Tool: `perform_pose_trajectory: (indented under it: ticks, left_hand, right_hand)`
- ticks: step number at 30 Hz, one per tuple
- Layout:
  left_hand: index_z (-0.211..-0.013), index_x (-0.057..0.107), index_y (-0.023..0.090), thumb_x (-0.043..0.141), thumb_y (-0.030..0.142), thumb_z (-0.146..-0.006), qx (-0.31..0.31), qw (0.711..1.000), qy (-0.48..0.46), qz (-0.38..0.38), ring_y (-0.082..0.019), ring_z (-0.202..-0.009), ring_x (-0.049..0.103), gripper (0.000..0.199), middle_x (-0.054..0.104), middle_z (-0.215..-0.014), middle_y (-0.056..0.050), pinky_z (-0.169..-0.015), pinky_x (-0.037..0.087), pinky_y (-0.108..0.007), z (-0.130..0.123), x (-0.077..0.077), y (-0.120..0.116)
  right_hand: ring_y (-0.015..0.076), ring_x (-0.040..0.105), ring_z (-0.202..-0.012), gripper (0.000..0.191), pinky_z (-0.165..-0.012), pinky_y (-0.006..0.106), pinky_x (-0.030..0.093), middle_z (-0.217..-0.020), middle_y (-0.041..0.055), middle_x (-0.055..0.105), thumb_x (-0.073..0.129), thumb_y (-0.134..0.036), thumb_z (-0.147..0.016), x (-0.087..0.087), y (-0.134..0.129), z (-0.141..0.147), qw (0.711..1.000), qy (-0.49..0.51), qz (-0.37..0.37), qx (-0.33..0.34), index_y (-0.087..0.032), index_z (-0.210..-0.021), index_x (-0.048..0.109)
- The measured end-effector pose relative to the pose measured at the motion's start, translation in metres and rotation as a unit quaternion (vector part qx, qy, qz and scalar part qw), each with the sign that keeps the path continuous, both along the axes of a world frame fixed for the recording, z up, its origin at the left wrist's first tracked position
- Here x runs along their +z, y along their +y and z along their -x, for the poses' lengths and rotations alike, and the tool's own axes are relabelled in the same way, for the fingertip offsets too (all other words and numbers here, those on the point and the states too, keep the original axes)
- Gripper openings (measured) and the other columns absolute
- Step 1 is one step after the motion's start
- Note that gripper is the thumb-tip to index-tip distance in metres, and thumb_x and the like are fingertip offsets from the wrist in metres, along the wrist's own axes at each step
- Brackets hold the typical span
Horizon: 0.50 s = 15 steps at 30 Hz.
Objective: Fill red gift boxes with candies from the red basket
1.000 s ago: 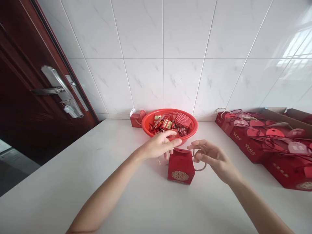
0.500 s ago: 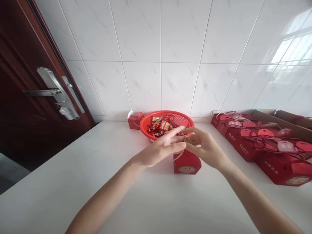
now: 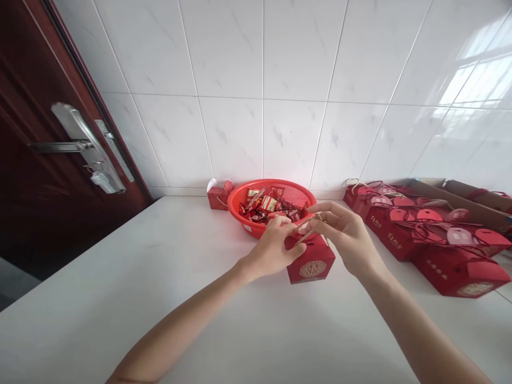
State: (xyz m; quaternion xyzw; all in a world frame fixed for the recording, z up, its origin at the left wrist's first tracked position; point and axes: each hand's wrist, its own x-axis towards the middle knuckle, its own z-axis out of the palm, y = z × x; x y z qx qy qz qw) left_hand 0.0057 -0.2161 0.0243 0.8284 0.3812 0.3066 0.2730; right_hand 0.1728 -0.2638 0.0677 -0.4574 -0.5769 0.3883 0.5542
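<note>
A small red gift box (image 3: 310, 269) with a round gold emblem stands on the white table in front of the candy basket. My left hand (image 3: 272, 248) is closed on the box's upper left side, thumb against the emblem face and fingers over the top. A twisted tan rope handle (image 3: 306, 236) rises from the lid. My right hand (image 3: 346, 234) pinches this rope between thumb and fingers above the box. Part of the lid is hidden behind both hands.
Behind the box is a red plastic basket (image 3: 245, 226) of wrapped candies (image 3: 269, 204). A smaller red box (image 3: 217, 197) sits at its left. Several red gift boxes (image 3: 436, 269) with cords fill the right side, near brown cartons (image 3: 430, 193). Tiled wall behind, door (image 3: 32, 202) at left.
My left hand has lowered from the rope onto the box's side. The right hand has shifted slightly right, still at the rope. The box has turned a little, showing more of its emblem.
</note>
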Motion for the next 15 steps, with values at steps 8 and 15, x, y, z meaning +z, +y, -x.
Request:
perform_pose_trajectory:
  ticks: [8, 15]
  left_hand:
    - [-0.145, 0.041, 0.025, 0.066, 0.053, -0.087, -0.109, 0.989, -0.095, 0.024, -0.035, -0.139, 0.035, 0.069, 0.042, -0.149, -0.014, -0.115, 0.032, -0.053, -0.016, -0.035, -0.011]
    - [-0.129, 0.056, 0.022, 0.062, 0.042, -0.088, -0.159, 0.969, -0.127, 0.140, -0.027, -0.120, 0.056, 0.046, 0.060, -0.128, -0.011, -0.107, 0.044, -0.047, -0.036, -0.096, -0.023]
  right_hand:
    - [0.0161, 0.063, -0.072, 0.028, -0.073, 0.032, 0.052, -0.076, 0.0009, 0.066, 0.080, -0.034, -0.073, -0.009, -0.013, -0.035, 0.998, 0.058, 0.004, -0.023, -0.021, -0.094, 0.068]
    - [0.0161, 0.064, -0.069, 0.025, -0.065, 0.032, 0.054, -0.078, 0.0016, 0.069, 0.084, -0.033, -0.067, 0.023, -0.046, -0.103, 0.982, 0.028, -0.050, -0.178, -0.024, -0.087, 0.072]
